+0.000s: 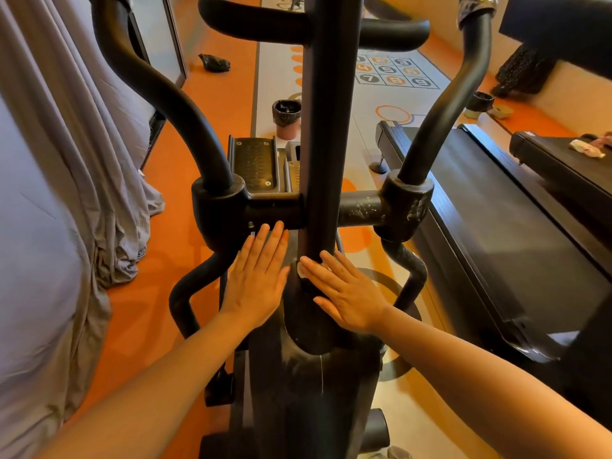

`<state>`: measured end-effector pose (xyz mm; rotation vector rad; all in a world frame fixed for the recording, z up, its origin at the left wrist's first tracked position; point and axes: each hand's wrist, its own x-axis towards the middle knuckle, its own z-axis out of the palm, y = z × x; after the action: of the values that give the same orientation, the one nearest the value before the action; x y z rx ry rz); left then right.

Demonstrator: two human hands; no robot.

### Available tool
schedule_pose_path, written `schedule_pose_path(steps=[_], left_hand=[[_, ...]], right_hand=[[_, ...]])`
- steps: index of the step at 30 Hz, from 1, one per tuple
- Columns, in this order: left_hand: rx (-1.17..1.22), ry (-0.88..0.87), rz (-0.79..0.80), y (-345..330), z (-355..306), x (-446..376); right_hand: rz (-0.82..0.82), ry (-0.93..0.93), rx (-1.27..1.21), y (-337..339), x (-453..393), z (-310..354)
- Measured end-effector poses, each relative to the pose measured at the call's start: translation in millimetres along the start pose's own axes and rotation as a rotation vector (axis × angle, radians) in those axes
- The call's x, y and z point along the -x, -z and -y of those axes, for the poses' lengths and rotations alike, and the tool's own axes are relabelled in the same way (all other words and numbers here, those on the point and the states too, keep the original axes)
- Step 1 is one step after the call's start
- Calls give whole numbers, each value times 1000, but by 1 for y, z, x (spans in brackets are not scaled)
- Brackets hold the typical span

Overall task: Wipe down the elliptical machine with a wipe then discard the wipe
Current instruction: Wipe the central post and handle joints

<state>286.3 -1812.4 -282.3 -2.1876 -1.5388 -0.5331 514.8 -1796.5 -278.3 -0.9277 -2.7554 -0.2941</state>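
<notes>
The black elliptical machine [326,134] fills the middle of the head view, its upright post running down to a wide base. My left hand [260,276] lies flat with straight fingers against the left side of the post's base. My right hand [344,289] lies flat on the right side of the base and presses a white wipe [302,270] against it. Only a small white edge of the wipe shows beside the fingertips. A small bin with a black liner [285,118] stands on the floor beyond the machine.
Grey curtains [56,200] hang at the left. A treadmill [503,226] stands at the right, with another bin [481,104] farther back. The elliptical's curved handle arms [155,91] rise on both sides. The floor is orange with a white game mat [390,72].
</notes>
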Motion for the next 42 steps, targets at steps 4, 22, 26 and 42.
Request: schedule_pose_path(steps=[4,22,26,42], left_hand=[[88,13,84,-13,-11,14],[426,67,299,-24,-45,63],[454,46,333,-28,-41,76],[501,34,424,-32,-31,101]], right_hand=[[65,-46,-90,-7,13,15],[30,-303,-418,-29,72,86],[102,-222,-379,-34,82,95],[183,-218,-277,-22,65,93]])
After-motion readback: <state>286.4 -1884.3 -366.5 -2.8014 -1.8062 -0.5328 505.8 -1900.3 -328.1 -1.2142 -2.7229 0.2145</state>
